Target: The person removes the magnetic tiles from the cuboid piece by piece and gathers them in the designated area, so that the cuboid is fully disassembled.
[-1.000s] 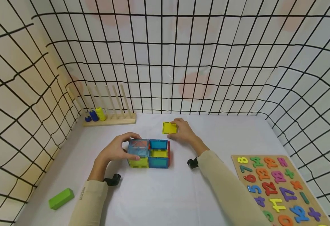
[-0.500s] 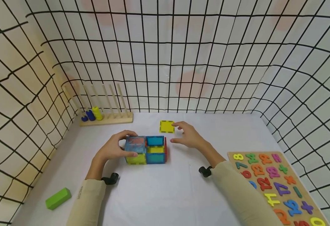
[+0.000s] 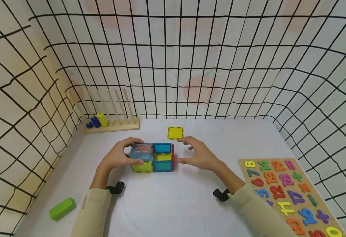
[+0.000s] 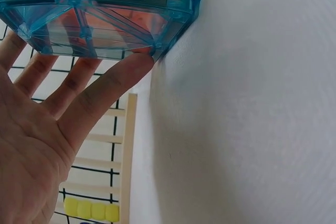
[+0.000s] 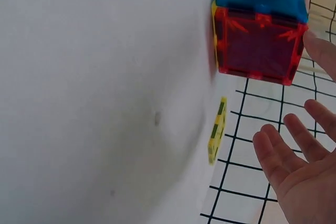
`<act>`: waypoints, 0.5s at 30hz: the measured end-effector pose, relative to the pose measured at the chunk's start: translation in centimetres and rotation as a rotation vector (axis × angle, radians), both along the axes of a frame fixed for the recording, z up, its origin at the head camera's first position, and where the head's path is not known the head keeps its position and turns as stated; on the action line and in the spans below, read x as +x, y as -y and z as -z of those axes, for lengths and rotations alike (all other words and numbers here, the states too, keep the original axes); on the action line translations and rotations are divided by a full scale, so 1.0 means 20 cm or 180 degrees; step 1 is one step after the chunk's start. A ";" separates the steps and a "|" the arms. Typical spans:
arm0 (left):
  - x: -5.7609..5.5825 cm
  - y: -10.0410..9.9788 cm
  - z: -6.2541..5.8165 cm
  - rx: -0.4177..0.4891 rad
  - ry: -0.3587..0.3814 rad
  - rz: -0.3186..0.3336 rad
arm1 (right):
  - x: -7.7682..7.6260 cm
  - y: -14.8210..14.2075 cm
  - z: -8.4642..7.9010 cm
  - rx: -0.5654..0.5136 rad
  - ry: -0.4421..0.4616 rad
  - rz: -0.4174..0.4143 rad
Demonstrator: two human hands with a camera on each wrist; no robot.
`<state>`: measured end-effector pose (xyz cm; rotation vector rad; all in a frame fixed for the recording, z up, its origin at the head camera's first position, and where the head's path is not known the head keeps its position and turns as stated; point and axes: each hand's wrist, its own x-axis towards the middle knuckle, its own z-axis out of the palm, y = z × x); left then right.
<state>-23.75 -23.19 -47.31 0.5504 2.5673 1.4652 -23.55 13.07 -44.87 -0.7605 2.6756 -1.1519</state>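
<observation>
A box built of see-through magnetic tiles [image 3: 162,166] stands on the white cloth in the head view, its left half roofed and its right half uncovered. My left hand [image 3: 118,155] grips the roofed end, thumb along the front side and fingers behind; in the left wrist view the thumb [image 4: 113,87] reaches the blue frame's corner. To the right, my right hand [image 3: 201,155] has its fingers spread, holding nothing. Its thumb points at the red end tile [image 5: 261,48], right at that tile's edge in the right wrist view. A loose yellow square tile [image 3: 175,133] lies flat behind the box.
A wooden peg rack [image 3: 121,125] with blue and yellow beads stands at the back left. A green block [image 3: 62,208] lies at the front left. At the right is a number puzzle board [image 3: 279,179]. Black wire mesh [image 3: 173,69] encloses the table on its sides.
My right hand has let go of the yellow tile, leaving it flat on the cloth, and has come back toward the box's red end. The left hand keeps its hold on the box.
</observation>
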 end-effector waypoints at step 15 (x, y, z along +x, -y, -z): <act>0.00 0.01 -0.01 -0.0004 0.0028 0.0004 | 0.04 0.04 0.06 -0.0145 0.0184 0.0024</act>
